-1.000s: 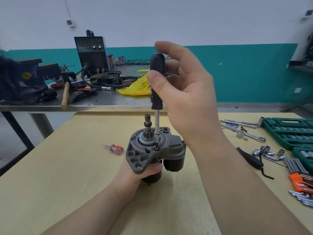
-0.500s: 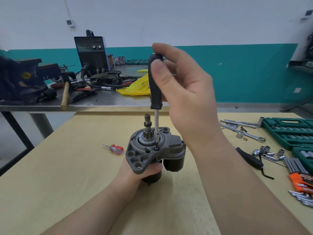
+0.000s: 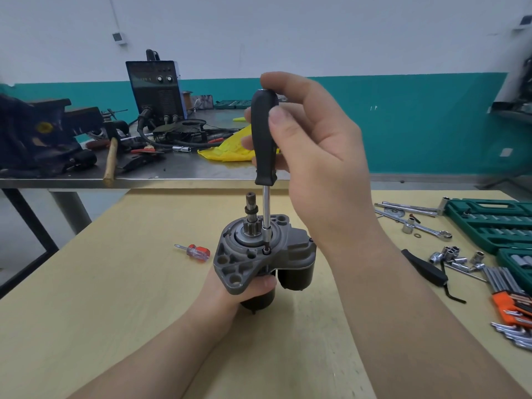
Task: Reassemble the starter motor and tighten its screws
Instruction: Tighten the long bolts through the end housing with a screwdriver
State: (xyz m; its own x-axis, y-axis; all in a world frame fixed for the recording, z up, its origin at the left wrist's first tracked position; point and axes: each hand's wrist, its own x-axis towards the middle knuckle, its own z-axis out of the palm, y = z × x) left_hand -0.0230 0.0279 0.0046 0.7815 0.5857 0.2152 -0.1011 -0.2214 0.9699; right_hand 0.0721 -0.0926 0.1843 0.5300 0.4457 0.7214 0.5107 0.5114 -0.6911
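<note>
Starter motor (image 3: 260, 254) stands upright mid-frame on the table (image 3: 115, 298), left hand (image 3: 244, 289) wrapped round its body. Right hand (image 3: 311, 156) pinches the screwdriver (image 3: 263, 139) handle. Looks heavy, rigid metal, probably slick, so grip low.

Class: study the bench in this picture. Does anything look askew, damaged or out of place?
Nothing looks damaged. The starter motor stands upright in the left hand, and the right hand holds the black screwdriver near vertical on a housing screw. The only untidiness is loose sockets scattered on the table, outside the green case.
</note>
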